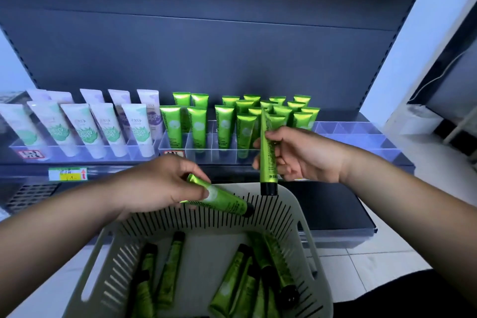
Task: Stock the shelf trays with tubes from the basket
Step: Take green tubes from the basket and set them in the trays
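Gripping glossy green black-capped plastic tubes above slotted grey plastic basket (pixel 289 204): left hand (pixel 160 186) one slanted tube (pixel 227 201), right hand (pixel 302 155) one upright tube (pixel 267 160); more standing in clear shelf trays (pixel 206 152).

My left hand (pixel 157 183) hangs palm down with the forearm running in from the lower left, thumb and fingers pinching a green tube (pixel 224 201) that lies nearly level. My right hand (pixel 302 155) sits higher, forearm coming in from the lower right, fingers curled round a second tube (pixel 267 155) held upright, cap down.
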Tool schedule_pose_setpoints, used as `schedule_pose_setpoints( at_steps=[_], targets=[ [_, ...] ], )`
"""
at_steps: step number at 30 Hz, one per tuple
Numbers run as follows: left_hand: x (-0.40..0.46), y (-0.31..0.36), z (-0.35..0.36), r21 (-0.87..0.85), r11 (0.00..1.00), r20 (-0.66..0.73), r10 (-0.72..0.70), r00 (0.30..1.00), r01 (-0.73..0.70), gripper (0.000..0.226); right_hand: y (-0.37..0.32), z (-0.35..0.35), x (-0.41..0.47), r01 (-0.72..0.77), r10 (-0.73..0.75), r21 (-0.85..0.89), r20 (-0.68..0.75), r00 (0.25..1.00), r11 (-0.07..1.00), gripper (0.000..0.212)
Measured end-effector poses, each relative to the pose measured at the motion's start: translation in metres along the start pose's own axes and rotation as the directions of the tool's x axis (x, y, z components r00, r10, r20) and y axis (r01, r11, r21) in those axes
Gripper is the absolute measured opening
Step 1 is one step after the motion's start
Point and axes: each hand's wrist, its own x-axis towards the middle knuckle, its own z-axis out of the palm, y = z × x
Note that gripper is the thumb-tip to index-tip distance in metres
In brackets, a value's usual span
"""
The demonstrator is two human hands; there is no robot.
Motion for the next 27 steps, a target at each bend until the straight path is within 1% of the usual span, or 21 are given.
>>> schedule_pose_setpoints(
  at_steps=[2,4,6,8,10,13,16,19,22,25,27],
  targets=[
    [0.0,0.005,0.0,-0.074,0.997,-0.021,0.006,1.0,-0.008,0.009,-0.002,0.001,-0.001,0.049,-0.054,-0.08,-0.052,0.997,0.996,0.04],
    [0.002,0.009,0.0,-0.124,0.992,-0.027,0.016,1.0,-0.019,0.012,-0.005,0.0,-0.003,0.133,-0.156,-0.205,-0.099,0.983,0.97,0.032],
    [0.006,0.012,0.0,-0.132,0.99,-0.031,0.035,0.999,-0.039,0.023,-0.007,-0.005,-0.004,0.198,-0.234,-0.253,-0.12,0.965,0.947,0.031],
    [0.01,0.017,0.001,-0.135,0.989,-0.025,0.056,0.998,-0.058,0.033,-0.01,-0.012,-0.006,0.233,-0.274,-0.257,-0.134,0.952,0.938,0.036],
    [0.015,0.022,0.005,-0.114,0.99,-0.009,0.079,0.997,-0.08,0.028,-0.014,-0.022,-0.008,0.256,-0.299,-0.246,-0.157,0.941,0.935,0.042],
    [0.027,0.036,0.013,-0.062,0.993,-0.01,0.102,0.995,-0.102,0.02,-0.026,-0.037,-0.017,0.304,-0.341,-0.19,-0.205,0.917,0.934,0.032],
    [0.043,0.059,0.022,-0.104,0.986,-0.025,0.13,0.991,-0.132,0.016,-0.043,-0.053,-0.029,0.335,-0.373,-0.181,-0.253,0.893,0.925,0.022],
    [0.061,0.092,0.026,-0.105,0.971,-0.092,0.206,0.974,-0.215,0.007,-0.061,-0.077,-0.035,0.379,-0.436,-0.224,-0.335,0.835,0.898,0.022],
    [0.083,0.128,0.028,-0.076,0.951,-0.161,0.286,0.945,-0.3,0.007,-0.085,-0.108,-0.042,0.401,-0.512,-0.329,-0.408,0.756,0.855,0.032],
    [0.111,0.166,0.033,-0.024,0.924,-0.214,0.369,0.905,-0.382,0.014,-0.103,-0.148,-0.049,0.357,-0.533,-0.421,-0.445,0.72,0.834,0.033],
    [0.131,0.184,0.038,-0.001,0.902,-0.266,0.416,0.869,-0.432,0.014,-0.106,-0.171,-0.049,0.314,-0.565,-0.507,-0.477,0.673,0.802,0.03]
  ],
)
